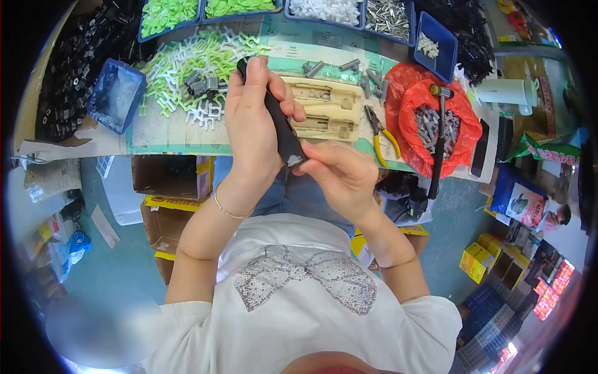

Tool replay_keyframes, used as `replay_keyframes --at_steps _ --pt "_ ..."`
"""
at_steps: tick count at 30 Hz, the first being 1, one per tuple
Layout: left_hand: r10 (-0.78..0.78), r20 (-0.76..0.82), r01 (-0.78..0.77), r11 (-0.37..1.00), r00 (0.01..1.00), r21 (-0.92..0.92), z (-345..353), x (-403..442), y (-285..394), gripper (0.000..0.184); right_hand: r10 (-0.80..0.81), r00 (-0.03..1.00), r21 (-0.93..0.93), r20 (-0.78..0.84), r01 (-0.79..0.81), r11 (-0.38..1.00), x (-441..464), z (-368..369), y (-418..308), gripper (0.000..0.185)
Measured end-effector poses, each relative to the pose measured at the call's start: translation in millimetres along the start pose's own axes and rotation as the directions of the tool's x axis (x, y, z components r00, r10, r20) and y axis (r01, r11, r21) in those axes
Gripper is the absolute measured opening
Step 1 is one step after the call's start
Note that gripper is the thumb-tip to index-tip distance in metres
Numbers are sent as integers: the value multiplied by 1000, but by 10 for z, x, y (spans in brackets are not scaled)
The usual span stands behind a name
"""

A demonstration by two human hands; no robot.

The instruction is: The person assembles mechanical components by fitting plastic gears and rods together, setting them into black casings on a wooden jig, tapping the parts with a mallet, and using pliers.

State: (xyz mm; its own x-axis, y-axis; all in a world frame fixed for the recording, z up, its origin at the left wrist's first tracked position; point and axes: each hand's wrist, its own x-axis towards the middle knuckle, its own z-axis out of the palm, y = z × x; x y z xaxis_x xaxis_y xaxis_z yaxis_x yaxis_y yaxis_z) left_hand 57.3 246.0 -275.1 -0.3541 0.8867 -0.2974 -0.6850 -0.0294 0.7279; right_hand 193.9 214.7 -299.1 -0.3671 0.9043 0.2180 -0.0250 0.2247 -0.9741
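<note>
My left hand (254, 121) is wrapped round a long black part (283, 128), its thumb pointing up along the part's upper end. The part slants down to the right, in front of the table's near edge. At its lower end, the fingers of my right hand (336, 171) pinch the tip, where a small pale patch shows. Just behind the hands lies a cream-coloured mould block (330, 106) with slots in it. Pliers with yellow handles (381, 137) rest to the right of the block.
Green and white clips (180, 75) are heaped at the left beside a blue tray (116, 95). A red bag (405, 93) of grey parts stands at the right, with a hammer (441, 124) across it. Blue bins (367, 28) line the back.
</note>
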Motion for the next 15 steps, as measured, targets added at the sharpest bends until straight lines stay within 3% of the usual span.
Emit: replay_keyframes --at_steps 1,3,5,9,10,13,14,15 --pt "3 4 -3 1000 1000 1 17 -4 38 24 -5 1000 1 -2 5 1000 20 -2 10 22" --pt "94 91 -90 995 991 -48 41 -16 108 22 -178 982 -135 56 184 974 59 -28 15 27" --pt "96 41 -97 995 995 24 7 -61 175 20 -244 965 -152 97 257 954 52 17 20 34" --pt "97 14 -96 992 995 -79 -307 -232 206 24 -289 937 -78 197 309 948 -59 222 266 37" --pt "208 27 -208 978 978 -14 -424 -303 195 26 -261 933 -61 248 283 957 -54 251 271 40" --pt "469 387 -595 730 794 336 -1103 -430 113 37 -214 953 -151 212 249 957 28 71 85 50" --pt "457 615 -764 444 643 468 -1416 -375 148 30 -315 945 -90 85 323 942 66 -47 38 50" --pt "221 761 -790 241 610 563 -1690 -345 261 30 -370 926 31 -68 373 927 77 -199 -80 45"
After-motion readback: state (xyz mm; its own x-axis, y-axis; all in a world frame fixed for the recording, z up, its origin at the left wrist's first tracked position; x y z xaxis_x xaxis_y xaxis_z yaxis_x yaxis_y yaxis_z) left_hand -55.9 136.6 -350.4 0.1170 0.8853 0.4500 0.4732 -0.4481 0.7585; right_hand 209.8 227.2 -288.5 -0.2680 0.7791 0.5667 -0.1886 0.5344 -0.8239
